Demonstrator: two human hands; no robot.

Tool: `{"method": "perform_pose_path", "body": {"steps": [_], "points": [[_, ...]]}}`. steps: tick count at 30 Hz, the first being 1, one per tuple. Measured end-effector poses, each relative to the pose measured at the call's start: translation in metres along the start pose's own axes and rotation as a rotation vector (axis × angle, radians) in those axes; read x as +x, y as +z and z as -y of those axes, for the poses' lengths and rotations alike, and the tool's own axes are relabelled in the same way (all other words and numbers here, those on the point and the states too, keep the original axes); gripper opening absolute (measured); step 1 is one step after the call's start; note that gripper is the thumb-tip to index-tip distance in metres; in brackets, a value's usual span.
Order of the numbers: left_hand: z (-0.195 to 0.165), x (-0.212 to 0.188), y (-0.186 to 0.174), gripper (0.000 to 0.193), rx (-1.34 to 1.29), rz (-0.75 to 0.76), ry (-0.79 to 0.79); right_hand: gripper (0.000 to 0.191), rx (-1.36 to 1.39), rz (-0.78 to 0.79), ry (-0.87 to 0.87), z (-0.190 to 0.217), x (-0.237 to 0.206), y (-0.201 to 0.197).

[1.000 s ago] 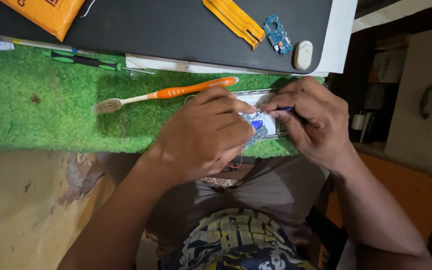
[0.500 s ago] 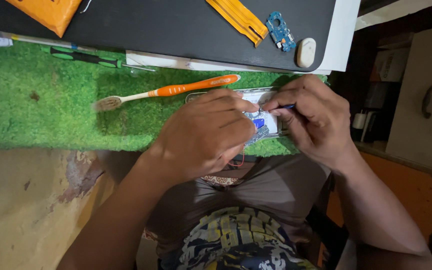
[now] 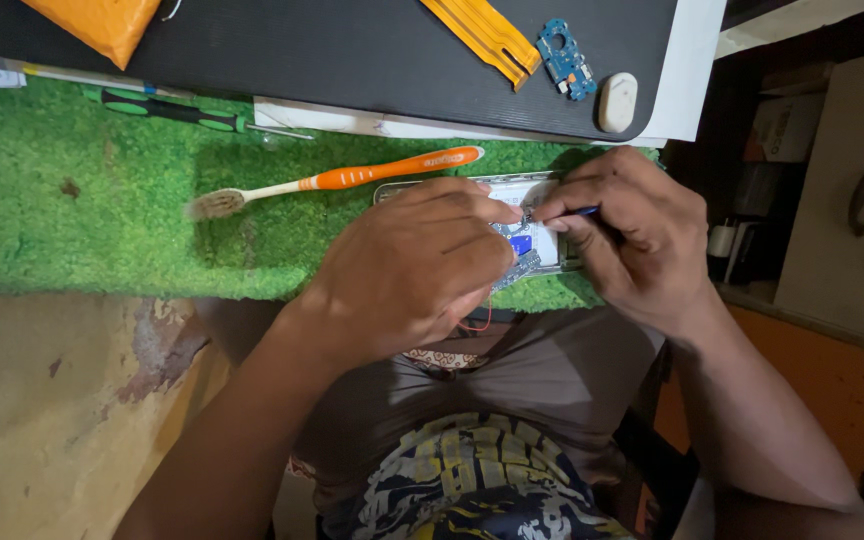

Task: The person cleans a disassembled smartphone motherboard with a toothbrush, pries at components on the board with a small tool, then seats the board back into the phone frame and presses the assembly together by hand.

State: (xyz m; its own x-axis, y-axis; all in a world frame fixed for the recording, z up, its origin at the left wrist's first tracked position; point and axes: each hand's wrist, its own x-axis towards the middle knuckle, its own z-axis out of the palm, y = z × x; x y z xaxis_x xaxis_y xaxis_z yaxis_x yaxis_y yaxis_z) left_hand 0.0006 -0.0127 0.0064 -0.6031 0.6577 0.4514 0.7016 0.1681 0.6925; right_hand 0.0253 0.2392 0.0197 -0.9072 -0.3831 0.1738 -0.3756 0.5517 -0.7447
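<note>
An opened phone [image 3: 537,215] lies on the green turf mat [image 3: 102,210], its inner board and a blue part showing. My left hand [image 3: 412,265] lies over its left half, fingers pressing down on it. My right hand [image 3: 632,235] pinches a thin dark tool [image 3: 580,211] whose tip meets the phone's inside near my left fingertips. Most of the phone is hidden under both hands.
An orange and white toothbrush [image 3: 342,180] lies just behind the phone. Farther back are a black mat [image 3: 352,60] with an orange flex ribbon [image 3: 482,35], a small blue circuit board [image 3: 564,58], a pale oval piece [image 3: 618,102], and a green-handled screwdriver [image 3: 177,112].
Both hands stay on the phone with only slight finger shifts. The camera view has drifted a little.
</note>
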Motion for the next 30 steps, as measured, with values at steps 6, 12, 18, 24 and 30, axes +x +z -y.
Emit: {"method": "perform_pose_path", "body": {"steps": [6,12,18,24,30], "points": [[0.0002,-0.0002,0.0008,0.016,0.011,0.01,-0.013,0.014,-0.001,0.002,0.008,0.0,-0.0003,0.0002],[0.0008,-0.0006,0.0006,0.017,0.001,0.015,-0.013,0.014,-0.017,-0.01,0.005,0.0016,-0.0012,0.0],[0.0014,-0.0008,0.0004,0.018,-0.006,0.007,-0.013,0.015,-0.008,-0.018,0.009,0.0003,-0.0009,0.0004],[0.0005,-0.0007,-0.0001,0.018,-0.003,0.015,-0.026,0.015,-0.03,-0.018,0.013,0.001,-0.0014,0.0009],[0.001,-0.0006,-0.0002,0.019,0.008,0.031,-0.022,0.014,-0.017,-0.023,-0.003,0.0007,-0.0006,0.0015]]}}
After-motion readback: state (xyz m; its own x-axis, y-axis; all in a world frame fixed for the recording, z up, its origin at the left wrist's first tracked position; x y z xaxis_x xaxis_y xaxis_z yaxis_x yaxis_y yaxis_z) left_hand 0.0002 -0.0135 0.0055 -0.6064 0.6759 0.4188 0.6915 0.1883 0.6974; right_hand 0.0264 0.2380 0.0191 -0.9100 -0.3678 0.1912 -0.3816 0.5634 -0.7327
